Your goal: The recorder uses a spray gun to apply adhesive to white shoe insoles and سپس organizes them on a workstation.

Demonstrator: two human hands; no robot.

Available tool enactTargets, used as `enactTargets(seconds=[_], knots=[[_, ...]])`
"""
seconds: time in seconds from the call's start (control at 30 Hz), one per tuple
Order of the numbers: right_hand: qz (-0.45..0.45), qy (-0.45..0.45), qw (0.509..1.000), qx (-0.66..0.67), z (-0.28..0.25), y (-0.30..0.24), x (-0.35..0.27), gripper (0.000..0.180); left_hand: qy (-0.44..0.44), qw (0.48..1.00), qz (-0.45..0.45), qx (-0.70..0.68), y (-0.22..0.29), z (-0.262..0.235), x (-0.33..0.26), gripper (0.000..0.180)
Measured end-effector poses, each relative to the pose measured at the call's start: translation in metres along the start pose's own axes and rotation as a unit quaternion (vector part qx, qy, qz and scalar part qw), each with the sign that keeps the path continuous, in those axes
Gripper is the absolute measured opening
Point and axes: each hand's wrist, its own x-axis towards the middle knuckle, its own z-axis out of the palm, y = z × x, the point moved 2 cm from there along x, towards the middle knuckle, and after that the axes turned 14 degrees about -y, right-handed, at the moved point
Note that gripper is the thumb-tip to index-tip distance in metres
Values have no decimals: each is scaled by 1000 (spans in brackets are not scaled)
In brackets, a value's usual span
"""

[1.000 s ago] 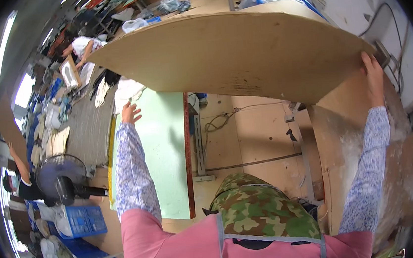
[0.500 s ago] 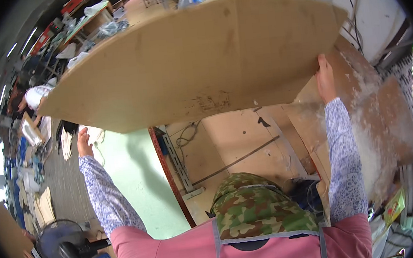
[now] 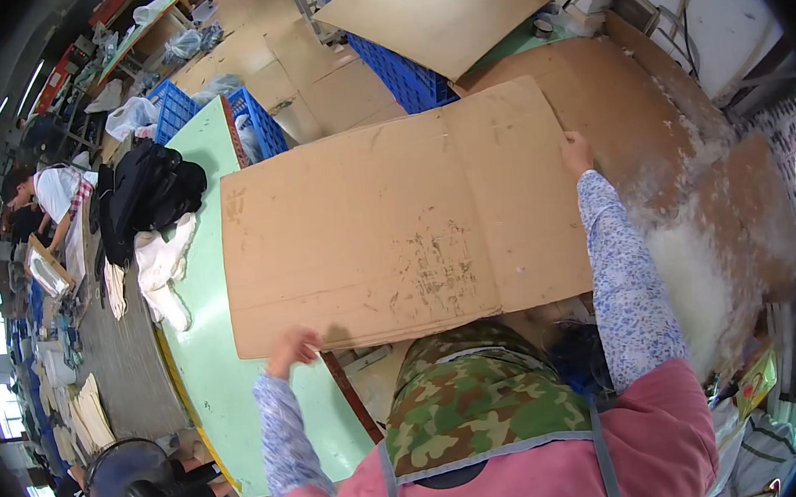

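Note:
A large brown cardboard sheet (image 3: 358, 233), creased and marked with dark scuffs, lies spread in front of me, spanning the green tabletop on the left and the brown surface on the right. At its right edge my right hand (image 3: 577, 152) is closed, gripping the board near the upper corner. My left hand (image 3: 295, 349) is by the lower left edge of the sheet, its fingers loosely apart and not wrapped round it. Beyond the sheet, a second flat brown board (image 3: 433, 15) rests over a blue crate (image 3: 395, 71).
Black cloth (image 3: 148, 191) and white cloth (image 3: 165, 266) lie on the green table (image 3: 226, 399). White fluff (image 3: 698, 277) covers the right-hand surface. A fan (image 3: 133, 480) stands lower left. A co-worker (image 3: 57, 195) bends over work at far left; another person sits near the fan.
The cardboard sheet has come down from a raised, tilted position to lie flatter and nearer me. My left hand has moved right and closer; the second board and blue crates now show.

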Motion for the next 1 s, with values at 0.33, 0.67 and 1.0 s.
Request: enactTargets(seconds=[0.33,0.67,1.0], knots=[[-3,-12,1000,-21,22,49,55,31,-14,789,224,-572,-59,156,68,34],[-28,-202,929,310,32,7,-48,22,124,710,208,-661,-62,179,99,29],[146,-610,705,331,36,-29,-292,50,46,698,289,-653,-56,181,96,26]])
